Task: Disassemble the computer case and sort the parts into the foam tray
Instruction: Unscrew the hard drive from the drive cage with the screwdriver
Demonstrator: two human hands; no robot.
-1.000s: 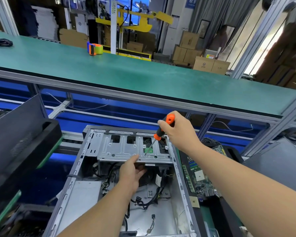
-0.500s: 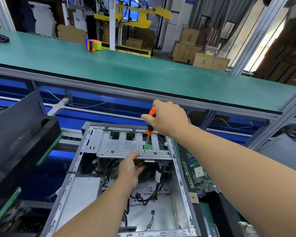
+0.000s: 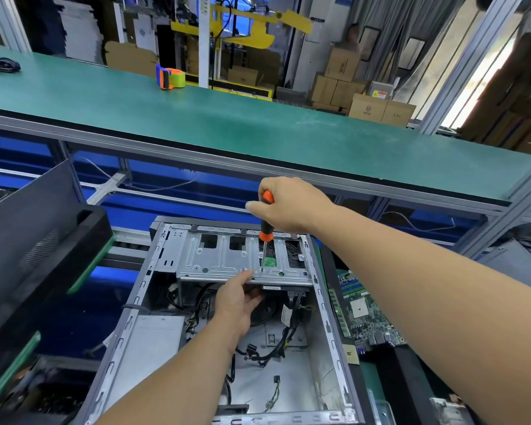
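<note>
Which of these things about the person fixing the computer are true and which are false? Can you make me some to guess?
1. The right hand holds an orange and black screwdriver. True.
2. The screwdriver tip touches the green shelf. False: it stands on the metal drive cage inside the computer case.
3. The left hand is at the cage's front edge. True.
4. The circuit board lies inside the case. False: it lies outside, to the right.
5. The tape dispenser sits on the green shelf. True.
</note>
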